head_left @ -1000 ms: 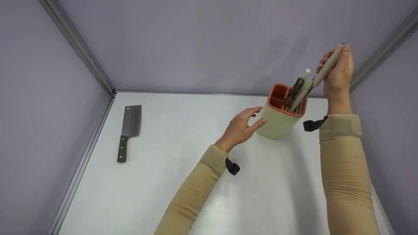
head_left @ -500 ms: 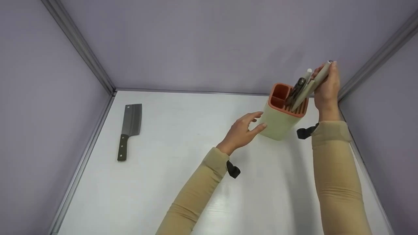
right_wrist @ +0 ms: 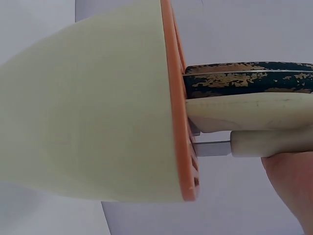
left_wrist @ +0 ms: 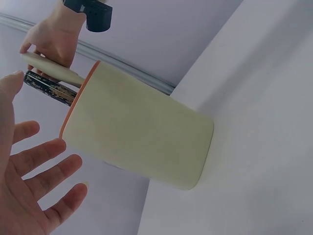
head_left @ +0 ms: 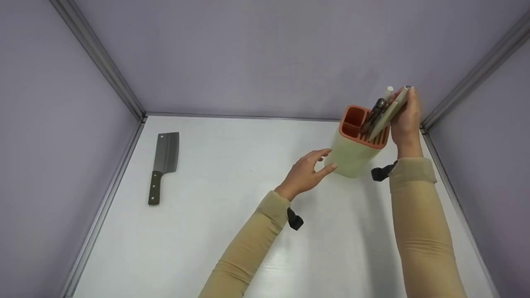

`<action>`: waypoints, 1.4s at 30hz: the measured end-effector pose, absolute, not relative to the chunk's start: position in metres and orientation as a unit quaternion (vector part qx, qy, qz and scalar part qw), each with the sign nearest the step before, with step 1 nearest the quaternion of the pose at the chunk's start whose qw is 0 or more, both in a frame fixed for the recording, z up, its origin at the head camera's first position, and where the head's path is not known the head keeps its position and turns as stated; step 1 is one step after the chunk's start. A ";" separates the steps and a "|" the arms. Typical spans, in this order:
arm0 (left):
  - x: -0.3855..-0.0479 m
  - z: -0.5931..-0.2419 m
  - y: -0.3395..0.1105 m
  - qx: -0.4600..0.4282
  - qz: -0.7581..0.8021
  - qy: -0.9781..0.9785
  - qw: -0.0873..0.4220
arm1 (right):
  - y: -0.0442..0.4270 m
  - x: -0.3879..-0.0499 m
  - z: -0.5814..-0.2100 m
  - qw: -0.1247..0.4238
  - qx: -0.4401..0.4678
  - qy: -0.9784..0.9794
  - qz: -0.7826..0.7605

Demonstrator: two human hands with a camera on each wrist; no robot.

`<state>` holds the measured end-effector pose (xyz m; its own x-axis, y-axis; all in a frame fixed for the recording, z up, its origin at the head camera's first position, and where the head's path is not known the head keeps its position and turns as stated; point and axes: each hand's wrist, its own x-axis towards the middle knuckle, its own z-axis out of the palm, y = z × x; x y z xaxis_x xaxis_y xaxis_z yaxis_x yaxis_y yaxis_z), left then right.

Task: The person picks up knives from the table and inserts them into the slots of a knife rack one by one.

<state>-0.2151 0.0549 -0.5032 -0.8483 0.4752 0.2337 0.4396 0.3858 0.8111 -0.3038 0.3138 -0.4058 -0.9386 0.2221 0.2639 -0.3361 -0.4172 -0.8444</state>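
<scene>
My right hand grips the pale handle of a knife above a pale green knife block with an orange slotted top. In the right wrist view, a short stretch of its blade shows between handle and slots; the rest is inside. Beside it stand a cream-handled knife, one with a dark, gold-flecked handle, and a white-tipped handle. My left hand is at the block's left side, fingers spread and relaxed, holding nothing; whether a fingertip touches the block I cannot tell.
A cleaver with a dark riveted handle lies flat on the left of the white table. Grey walls enclose the table at the back and both sides. The block stands close to the back wall.
My right hand has moved down and left, lowering the knife into the block's slots. My left hand has slid slightly toward me. The cleaver and block have stayed in place.
</scene>
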 end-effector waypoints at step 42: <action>-0.205 -0.531 0.017 0.243 0.464 0.852 0.009 | 0.317 -0.245 -0.434 0.266 -0.006 -0.617 0.741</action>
<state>-0.2054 0.0165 -0.5307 -0.8820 0.4224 0.2091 0.4050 0.4523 0.7946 -0.2453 0.3174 -0.4340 -0.8589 0.4014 0.3182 -0.3858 -0.0985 -0.9173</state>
